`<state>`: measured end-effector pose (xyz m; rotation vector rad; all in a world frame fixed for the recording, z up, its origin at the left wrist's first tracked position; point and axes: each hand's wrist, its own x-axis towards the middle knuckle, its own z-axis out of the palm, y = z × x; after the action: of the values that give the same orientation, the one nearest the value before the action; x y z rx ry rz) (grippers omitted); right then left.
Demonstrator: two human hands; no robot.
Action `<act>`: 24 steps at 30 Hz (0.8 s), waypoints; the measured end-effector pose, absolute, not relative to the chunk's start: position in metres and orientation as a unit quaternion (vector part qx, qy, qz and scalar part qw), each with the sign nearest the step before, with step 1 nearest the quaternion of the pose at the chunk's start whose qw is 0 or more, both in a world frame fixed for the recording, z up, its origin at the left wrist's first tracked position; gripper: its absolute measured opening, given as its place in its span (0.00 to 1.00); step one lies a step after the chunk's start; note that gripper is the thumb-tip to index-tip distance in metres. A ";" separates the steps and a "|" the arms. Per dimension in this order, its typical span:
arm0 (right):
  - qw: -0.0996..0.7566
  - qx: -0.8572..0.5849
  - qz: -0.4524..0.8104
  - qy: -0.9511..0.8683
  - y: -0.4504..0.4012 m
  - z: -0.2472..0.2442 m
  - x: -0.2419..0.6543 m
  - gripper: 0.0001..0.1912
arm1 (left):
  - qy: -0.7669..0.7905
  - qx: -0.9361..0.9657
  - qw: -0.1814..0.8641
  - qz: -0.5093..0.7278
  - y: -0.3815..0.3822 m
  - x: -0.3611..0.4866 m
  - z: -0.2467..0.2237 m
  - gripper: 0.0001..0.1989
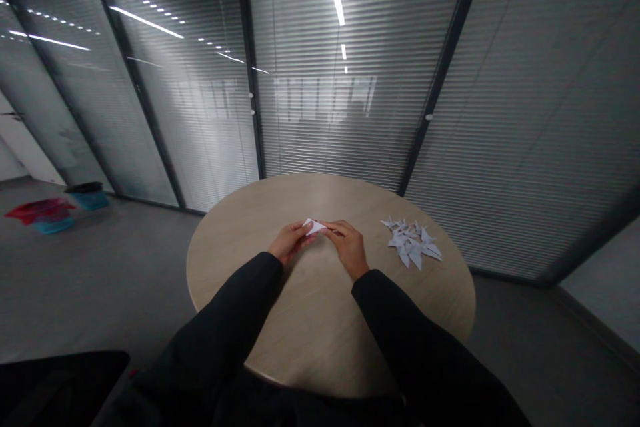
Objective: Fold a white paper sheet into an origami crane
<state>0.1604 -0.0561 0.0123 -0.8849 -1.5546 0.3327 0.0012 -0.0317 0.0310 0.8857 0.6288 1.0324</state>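
Near field: black long sleeves [235,303] cover both forearms, which reach forward from the lower edge of the head view toward the bench.

Left hand [289,243] and right hand [349,248] meet above the middle of a round bench with a pale wood-grain top [320,330]. Both sets of fingers are nearly closed, each pinching the same small folded triangle of white paper [315,227]. Left fingers [305,229] hold its left part; right fingers [330,229] hold its right tip. The paper sits between the hands, and only the paper separates the two sets of fingertips. Whether it touches the bench cannot be told from this view.

Right of the right hand, near the bench edge and not touching it, lies a loose overlapping heap of pointed folded white paper pieces [411,243]. Their exact form is too small to tell.

Far field: a glass partition with grey slatted blinds [500,113] stands beyond the bench. On the grey floor [115,287] at left are a blue bin with a black top [89,197] and a blue tub under red cloth [43,215].
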 end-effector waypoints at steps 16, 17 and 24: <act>0.600 -0.428 0.212 -0.642 -0.053 0.010 0.160 0.20 | 0.300 0.427 0.686 0.507 -0.025 0.001 0.025 0.16; 0.603 -0.430 0.242 -0.627 -0.051 0.008 0.159 0.21 | 0.303 0.438 0.671 0.516 -0.024 0.001 0.024 0.18; 0.590 -0.425 0.345 -0.594 -0.048 0.007 0.158 0.23 | 0.307 0.519 0.583 0.545 -0.019 0.001 0.020 0.25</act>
<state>0.1580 -0.0477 0.0068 -0.9906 -1.3827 0.8023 0.0010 -0.0195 0.0204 1.2123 0.7166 1.2721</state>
